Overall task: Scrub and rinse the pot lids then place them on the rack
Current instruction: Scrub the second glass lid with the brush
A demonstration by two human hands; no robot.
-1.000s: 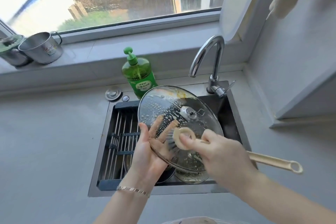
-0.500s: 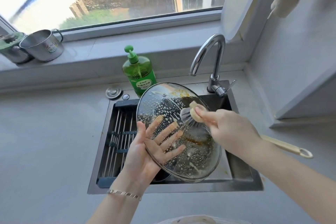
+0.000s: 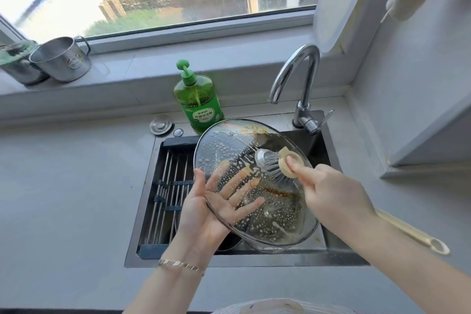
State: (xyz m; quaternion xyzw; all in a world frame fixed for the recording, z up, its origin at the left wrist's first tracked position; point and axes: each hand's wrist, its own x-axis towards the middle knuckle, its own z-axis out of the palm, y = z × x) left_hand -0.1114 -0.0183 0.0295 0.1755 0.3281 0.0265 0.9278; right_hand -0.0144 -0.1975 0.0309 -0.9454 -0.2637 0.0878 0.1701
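My right hand (image 3: 331,194), gripping the brush (image 3: 274,166), had moved from the middle of the glass lid (image 3: 229,150) toward its upper right, my left hand (image 3: 204,214) spread flat beneath, so scrubbing seemed unfinished.

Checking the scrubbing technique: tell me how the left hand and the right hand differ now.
The left hand lies open, fingers spread straight behind the glass lid, showing through it; the right hand is curled round the brush, forefinger pressing on its head. The left hand bears the lid; the right hand scrubs it. The left wrist wears a bracelet; the right shows none. Both meet at the lid, over the sink.
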